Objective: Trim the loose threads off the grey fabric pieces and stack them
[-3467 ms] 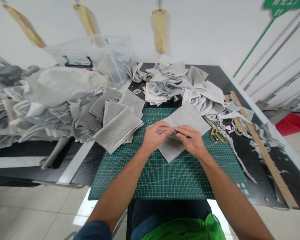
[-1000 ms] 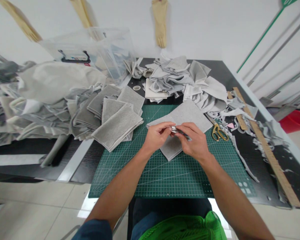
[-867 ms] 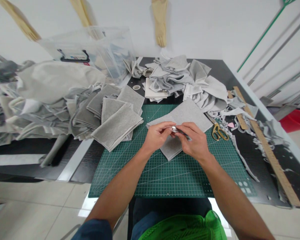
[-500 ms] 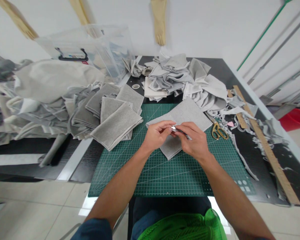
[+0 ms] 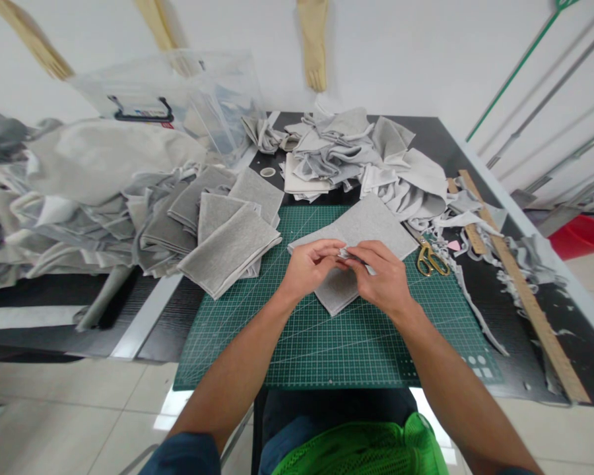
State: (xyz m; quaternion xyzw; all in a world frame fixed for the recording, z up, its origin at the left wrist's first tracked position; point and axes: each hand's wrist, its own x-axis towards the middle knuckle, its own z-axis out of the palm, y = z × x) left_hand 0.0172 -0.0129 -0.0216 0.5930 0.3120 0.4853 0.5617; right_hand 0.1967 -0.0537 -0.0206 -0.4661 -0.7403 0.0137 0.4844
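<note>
Both hands meet over a light grey fabric piece [image 5: 371,227] on the green cutting mat [image 5: 301,349]. My left hand [image 5: 307,267] is closed, thumb and fingertips pinched together. My right hand [image 5: 383,274] is also closed, its fingertips meeting the left ones. Between the fingertips shows a small silvery-white object [image 5: 345,253]; most of it is covered by the fingers and its kind cannot be made out. A folded grey cloth corner [image 5: 336,295] sticks out below the hands. Gold-handled scissors [image 5: 431,259] lie right of the fabric.
Folded grey cloths [image 5: 232,251] lie left on the mat, beside a large fabric heap [image 5: 113,165]. Behind are a clear plastic box [image 5: 163,89], more crumpled cloth [image 5: 341,148] and a tape roll [image 5: 267,172]. Wooden rulers [image 5: 529,297] and scraps lie right.
A dark, slender part seen at my right fingers earliest is now hidden, and a silvery-white bit shows between the fingertips. The fingers shift slightly; the fabric stays put. The view has tilted slightly down.
</note>
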